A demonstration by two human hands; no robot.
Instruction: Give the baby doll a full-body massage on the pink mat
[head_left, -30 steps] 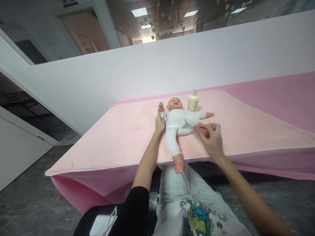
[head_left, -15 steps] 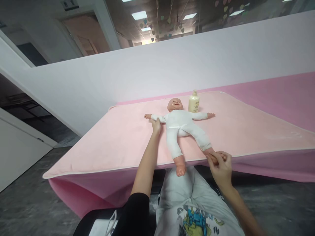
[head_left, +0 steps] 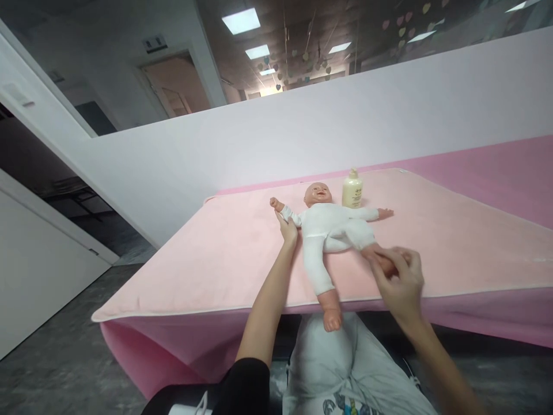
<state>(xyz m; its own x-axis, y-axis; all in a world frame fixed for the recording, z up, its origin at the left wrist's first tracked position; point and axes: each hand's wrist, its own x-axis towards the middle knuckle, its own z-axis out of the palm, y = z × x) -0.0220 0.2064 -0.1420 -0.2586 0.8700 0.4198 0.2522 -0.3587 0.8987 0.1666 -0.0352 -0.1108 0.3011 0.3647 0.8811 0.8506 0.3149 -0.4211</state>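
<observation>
A baby doll point(head_left: 324, 222) in a white cloth suit lies on its back on a light pink mat point(head_left: 190, 265), its head toward the wall. My left hand point(head_left: 288, 228) is closed around the doll's arm at the left, near the wrist. With its fingers wrapped round the doll's foot at the right, my right hand point(head_left: 400, 274) keeps that leg bent and a little raised. The doll's other leg hangs over the mat's near edge. Beside the doll's head stands a pale yellow pump bottle point(head_left: 352, 190).
Behind the mat runs a low white wall point(head_left: 268, 144) with a window above it. A darker pink cloth point(head_left: 155, 346) drapes down the near side. My legs point(head_left: 322, 351) are under the near edge, and a white object with a cable lies at the bottom left.
My right hand has lifted the doll's foot and bent its leg upward. The doll's arm in my left hand is raised more. The whole view has shifted slightly.
</observation>
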